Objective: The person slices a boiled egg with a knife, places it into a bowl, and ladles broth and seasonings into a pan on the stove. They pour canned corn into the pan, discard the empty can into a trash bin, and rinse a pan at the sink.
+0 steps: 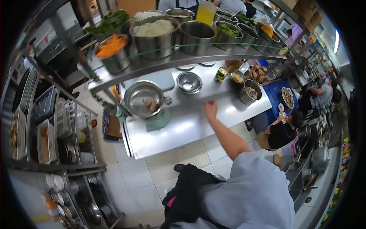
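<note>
My right hand (210, 109) reaches over the steel counter (179, 131), its fingers curled closed. Whatever it may hold is hidden or too small to make out. Nearest to it, up and to the left, stands a small steel bowl (189, 83). A large steel pan (143, 100) at the counter's left holds some brownish pieces, with a green cloth (158, 120) beside it. Right of my hand are an open tin can (220, 74), a bowl with yellow food (238, 76) and a steel pot with pale pieces (249, 92). My left hand is out of view.
Above the counter, a steel shelf (183, 57) bears several containers, including shredded carrot (110, 45) and chopped white vegetable (153, 28). Racks of trays (45, 141) stand left. A person in a black shirt (283, 133) is at the right, near a blue surface (275, 91).
</note>
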Demonstrator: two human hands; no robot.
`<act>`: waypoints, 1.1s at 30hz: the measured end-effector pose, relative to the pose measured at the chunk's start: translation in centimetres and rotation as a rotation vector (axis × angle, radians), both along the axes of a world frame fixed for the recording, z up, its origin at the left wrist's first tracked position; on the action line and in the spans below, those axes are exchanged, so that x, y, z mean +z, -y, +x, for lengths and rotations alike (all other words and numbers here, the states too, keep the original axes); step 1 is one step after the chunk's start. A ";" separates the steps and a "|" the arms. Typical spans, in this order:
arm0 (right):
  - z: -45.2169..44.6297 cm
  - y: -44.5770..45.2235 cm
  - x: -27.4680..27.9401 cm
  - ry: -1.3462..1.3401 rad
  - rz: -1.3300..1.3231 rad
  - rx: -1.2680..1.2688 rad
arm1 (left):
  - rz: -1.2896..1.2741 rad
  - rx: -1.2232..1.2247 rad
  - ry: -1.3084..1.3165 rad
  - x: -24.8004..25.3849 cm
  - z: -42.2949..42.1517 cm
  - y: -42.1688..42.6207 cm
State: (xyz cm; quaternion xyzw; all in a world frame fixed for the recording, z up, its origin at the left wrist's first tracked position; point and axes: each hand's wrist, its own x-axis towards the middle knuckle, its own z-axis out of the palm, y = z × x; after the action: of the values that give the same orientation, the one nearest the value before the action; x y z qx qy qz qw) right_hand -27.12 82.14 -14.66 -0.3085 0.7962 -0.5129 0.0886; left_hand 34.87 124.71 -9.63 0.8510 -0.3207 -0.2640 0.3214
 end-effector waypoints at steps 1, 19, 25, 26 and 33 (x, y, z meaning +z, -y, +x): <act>-3.7 2.4 0.5 -0.031 -0.030 -0.049 | 0.030 -0.027 -0.026 -0.3 -1.5 1.1; -16.3 6.5 2.0 -0.146 -0.073 0.139 | 0.529 -0.107 -0.450 -3.2 -16.0 -9.8; -7.4 -3.6 6.0 -0.136 0.036 0.484 | 0.438 -0.011 -0.499 -4.2 -17.0 -17.1; -5.1 -5.1 7.3 -0.083 0.006 0.546 | 0.412 0.008 -0.497 -4.6 -17.2 -18.6; 16.7 -10.4 15.6 -0.189 0.215 1.306 | 0.253 0.483 -0.767 -4.8 -20.5 -25.3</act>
State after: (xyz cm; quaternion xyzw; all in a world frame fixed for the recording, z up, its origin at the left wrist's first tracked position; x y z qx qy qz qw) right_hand -10.41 92.55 0.92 -0.7603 0.4967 -0.2425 0.3412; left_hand 14.34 150.05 -14.46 0.7747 0.0632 -0.5142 0.3626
